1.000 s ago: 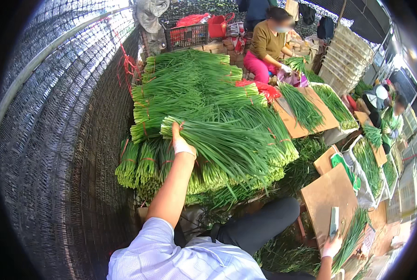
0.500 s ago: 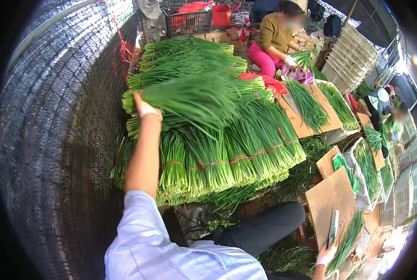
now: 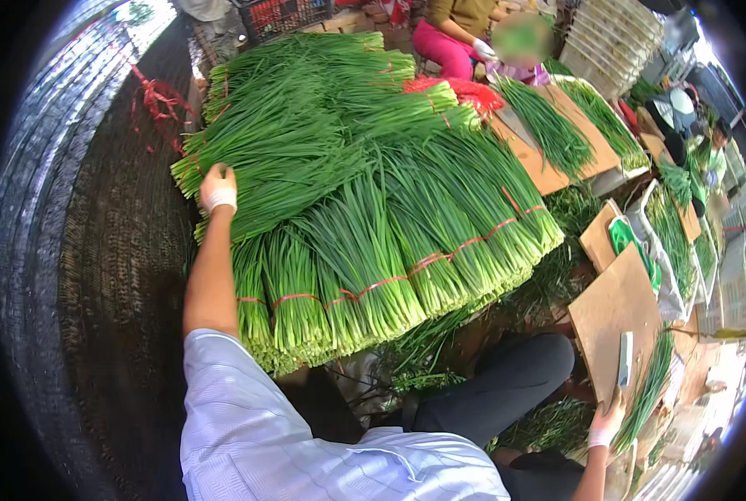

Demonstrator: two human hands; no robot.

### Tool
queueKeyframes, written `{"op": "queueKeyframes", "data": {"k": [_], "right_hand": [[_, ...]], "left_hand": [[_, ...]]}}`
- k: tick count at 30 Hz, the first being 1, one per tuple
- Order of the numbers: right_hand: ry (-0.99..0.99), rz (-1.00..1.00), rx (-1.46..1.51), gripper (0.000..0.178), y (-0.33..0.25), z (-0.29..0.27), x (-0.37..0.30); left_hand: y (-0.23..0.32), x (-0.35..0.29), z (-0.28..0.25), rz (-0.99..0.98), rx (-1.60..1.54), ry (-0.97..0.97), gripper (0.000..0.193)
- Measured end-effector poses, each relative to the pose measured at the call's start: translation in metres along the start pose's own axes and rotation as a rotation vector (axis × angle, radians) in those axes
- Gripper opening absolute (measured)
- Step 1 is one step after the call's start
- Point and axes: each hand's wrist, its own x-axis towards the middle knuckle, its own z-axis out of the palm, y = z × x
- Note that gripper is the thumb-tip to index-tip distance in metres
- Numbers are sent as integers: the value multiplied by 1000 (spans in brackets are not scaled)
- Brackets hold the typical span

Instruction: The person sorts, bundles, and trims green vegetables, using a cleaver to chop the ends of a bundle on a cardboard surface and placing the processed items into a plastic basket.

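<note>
A big stack of garlic chives (image 3: pixel 373 234) in bundles tied with red bands fills the middle, pale cut ends outward. At its left side my left hand (image 3: pixel 219 188), in a whitish glove that leaves the fingertips bare, is closed at the edge of a bundle of garlic chives (image 3: pixel 281 171) lying on top; some fingers are hidden. Low on the right, my right hand (image 3: pixel 608 422) grips a knife with a flat, pale blade (image 3: pixel 626 359) pointing away from me. The blade lies over a brown board (image 3: pixel 611 321), beside loose chives (image 3: pixel 650 388).
Dark ribbed netting (image 3: pixel 122 275) walls the left, with red string (image 3: pixel 160 100) hanging on it. Across the stack sits a co-worker in pink trousers (image 3: pixel 444 48), near another board (image 3: pixel 540 171) with chives. White crates (image 3: pixel 615 42) are stacked behind. My knee (image 3: pixel 531 367) juts out below the stack.
My left hand has brought the swinging bundle down onto the stack's left side, where it now lies still. The view has shifted; my right hand keeps the knife by the board.
</note>
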Motion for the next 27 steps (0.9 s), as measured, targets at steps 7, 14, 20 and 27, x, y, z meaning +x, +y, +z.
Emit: {"op": "queueKeyframes", "data": {"k": [7,14,20,27], "right_hand": [[-58,169,-81,64,0,-21,-29],[-84,166,-95,64,9,-6,-39],[-157,195,-83,60,2,-6,-44],[-87,250,-133,55,-20,-43,-54]], "left_hand": [[72,24,-20,335,727,-275,114],[75,53,-2,20,820,-463,109],[30,56,0,274,614,-249,80],[69,38,37,505,388,-69,70]]}}
